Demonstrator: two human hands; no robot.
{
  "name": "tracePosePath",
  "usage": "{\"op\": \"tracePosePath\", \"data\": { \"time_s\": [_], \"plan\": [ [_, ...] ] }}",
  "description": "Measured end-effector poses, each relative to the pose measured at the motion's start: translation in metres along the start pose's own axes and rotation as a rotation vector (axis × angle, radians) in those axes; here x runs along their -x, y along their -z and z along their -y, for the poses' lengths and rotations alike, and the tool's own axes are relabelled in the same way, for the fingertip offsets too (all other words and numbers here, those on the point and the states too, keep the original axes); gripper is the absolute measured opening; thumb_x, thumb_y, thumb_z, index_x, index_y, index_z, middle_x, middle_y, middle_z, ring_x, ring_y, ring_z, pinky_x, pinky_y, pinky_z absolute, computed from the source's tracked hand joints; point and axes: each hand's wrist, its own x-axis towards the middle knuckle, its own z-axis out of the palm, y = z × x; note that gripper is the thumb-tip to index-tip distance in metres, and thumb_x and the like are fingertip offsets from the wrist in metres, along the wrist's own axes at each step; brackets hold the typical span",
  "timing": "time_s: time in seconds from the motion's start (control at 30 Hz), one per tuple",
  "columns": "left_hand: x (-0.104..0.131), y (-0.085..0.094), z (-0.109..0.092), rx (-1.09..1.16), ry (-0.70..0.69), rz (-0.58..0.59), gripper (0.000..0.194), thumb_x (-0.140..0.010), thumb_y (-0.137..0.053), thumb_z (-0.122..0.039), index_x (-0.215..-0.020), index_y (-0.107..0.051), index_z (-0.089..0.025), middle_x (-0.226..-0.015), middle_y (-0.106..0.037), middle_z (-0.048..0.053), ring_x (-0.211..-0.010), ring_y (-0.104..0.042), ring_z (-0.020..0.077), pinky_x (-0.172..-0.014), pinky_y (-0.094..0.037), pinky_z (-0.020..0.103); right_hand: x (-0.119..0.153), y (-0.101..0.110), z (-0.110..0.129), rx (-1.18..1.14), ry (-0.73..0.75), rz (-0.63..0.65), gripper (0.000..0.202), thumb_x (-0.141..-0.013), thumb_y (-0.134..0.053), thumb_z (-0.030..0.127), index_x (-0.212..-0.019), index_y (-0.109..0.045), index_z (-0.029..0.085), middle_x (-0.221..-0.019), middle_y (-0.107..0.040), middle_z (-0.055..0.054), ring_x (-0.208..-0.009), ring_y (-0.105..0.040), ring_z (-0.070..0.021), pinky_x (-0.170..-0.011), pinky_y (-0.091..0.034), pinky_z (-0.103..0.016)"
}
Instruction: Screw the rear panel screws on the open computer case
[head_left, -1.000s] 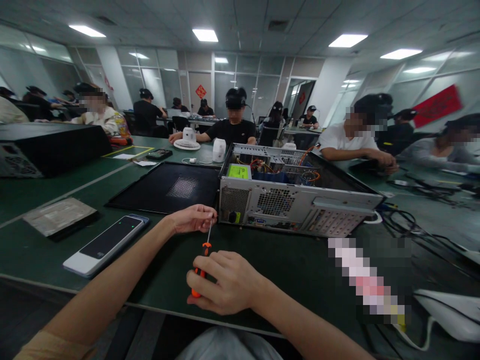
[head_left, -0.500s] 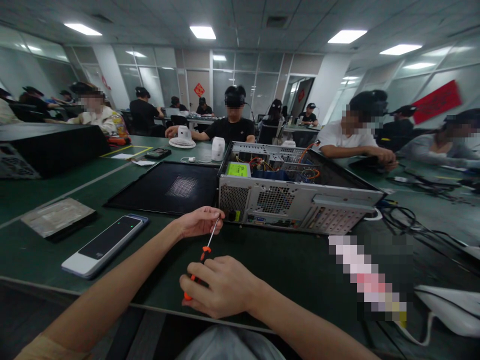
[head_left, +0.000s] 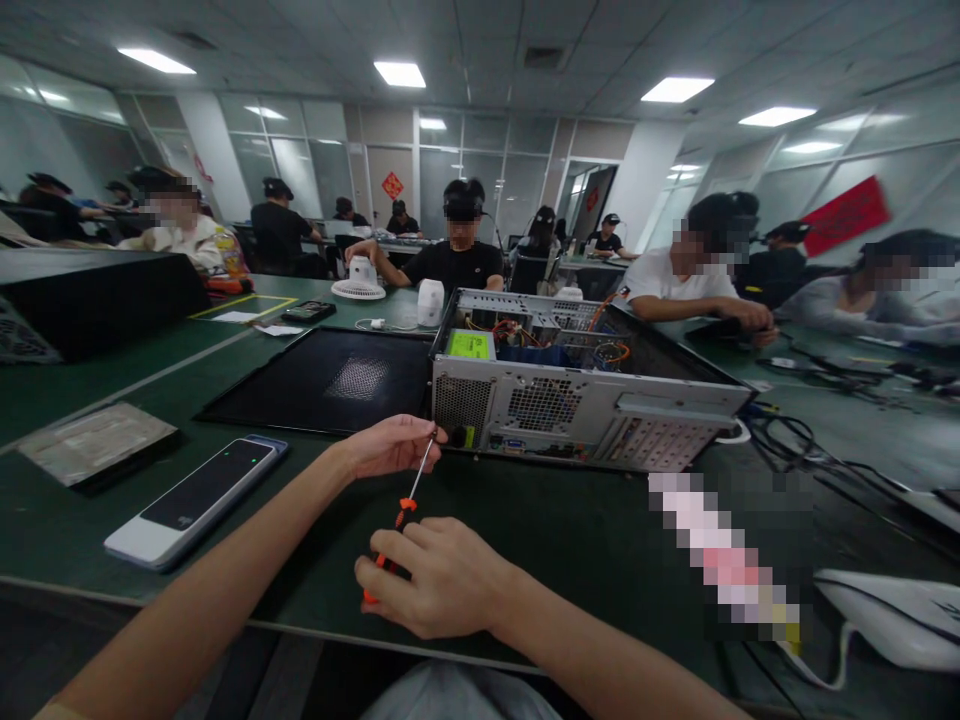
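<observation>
Green bench in a crowded workroom, other people seated at benches behind. Landmark: open PC case, lying flat, rear panel facing the wearer.

Change over the last second: screwdriver has tilted from near upright to slanted, tip now up toward the case's lower-left rear corner. Left hand has shifted closer to the case along with the shaft end, almost touching that corner. Right hand has dropped slightly toward the near bench edge. My read: the tip is being lined up on something at that corner; whether a screw sits on the tip is too small to tell.

Hands: right one clamped round the orange handle; left fingers pinched together at the top of the metal shaft. Hands apart, joined only by the tool.

Room and edges:
- Left of case: black side panel flat on the bench, just beside it.
- Farther left: phone-like device and a flat drive, well apart from the hands.
- Right of case: loose cables.
- In front of case: bare bench strip, then the bench edge right under the right hand.
</observation>
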Motion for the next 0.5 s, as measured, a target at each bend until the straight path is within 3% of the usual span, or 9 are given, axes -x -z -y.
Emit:
{"op": "tracePosePath", "data": {
  "time_s": [0.17,0.33,0.5],
  "plan": [
    [0.002,0.006,-0.004,-0.119,0.077,0.000,0.036,-0.081,-0.081,-0.040,-0.097,-0.074,-0.008,-0.086,-0.075,0.013,-0.074,-0.067,0.0173,-0.072,-0.051,0.027,0.000,0.000,-0.002,-0.033,-0.032,0.002,0.032,-0.099,-0.049,0.047,-0.108,-0.059,0.018,-0.099,-0.065,-0.003,-0.063,-0.059,-0.0111,-0.055,-0.043,-0.026],
    [0.007,0.014,-0.014,-0.364,0.179,0.062,0.052,-0.086,-0.072,-0.053,-0.112,-0.072,-0.008,-0.106,-0.074,0.020,-0.083,-0.068,0.0218,-0.070,-0.050,0.029,0.001,0.000,-0.004,-0.064,-0.045,0.029,0.035,-0.100,-0.044,0.049,-0.106,-0.059,0.017,-0.100,-0.065,-0.004,-0.063,-0.060,-0.0110,-0.055,-0.043,-0.025],
    [0.013,0.019,-0.023,-0.491,0.227,0.010,0.069,-0.085,-0.059,-0.072,-0.115,-0.072,-0.011,-0.113,-0.072,0.022,-0.094,-0.067,0.0294,-0.069,-0.052,0.033,-0.002,-0.001,-0.001,-0.066,-0.032,0.033,0.035,-0.102,-0.042,0.048,-0.104,-0.059,0.017,-0.098,-0.065,-0.003,-0.060,-0.057,-0.0103,-0.054,-0.040,-0.025]
  ]
}}
